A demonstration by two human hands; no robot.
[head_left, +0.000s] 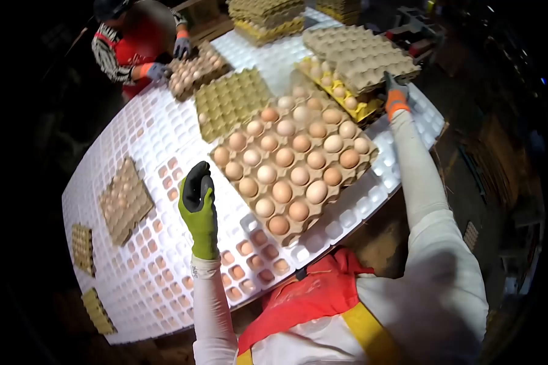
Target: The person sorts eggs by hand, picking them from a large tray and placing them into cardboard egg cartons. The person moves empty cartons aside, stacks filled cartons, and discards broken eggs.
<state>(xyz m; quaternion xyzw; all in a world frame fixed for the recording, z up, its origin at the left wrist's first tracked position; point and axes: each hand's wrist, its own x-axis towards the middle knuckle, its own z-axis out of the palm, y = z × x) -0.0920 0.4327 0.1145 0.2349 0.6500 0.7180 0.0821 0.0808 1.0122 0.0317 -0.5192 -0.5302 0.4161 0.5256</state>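
Observation:
My left hand (199, 193), in a green and black glove, is raised over the white cell panel (186, 234), its fingers loosely bent with nothing visible in them. Beside it lies a large cardboard egg tray (226, 177) filled with brown and pale eggs (282, 191). Over at the right, my right hand (396, 92), in a grey and orange glove, grips the near right edge of a grey egg tray (362, 55). That tray sits tilted over a yellow egg tray (362, 112) with eggs along its exposed side. My right fingertips are partly hidden.
A co-worker (134, 52) in a red apron handles another tray of eggs (196, 68) at the far left. An olive tray (232, 100) holding one egg lies mid-table. Stacked trays (266, 18) stand behind. Smaller-looking egg trays (126, 201) rest on the left side.

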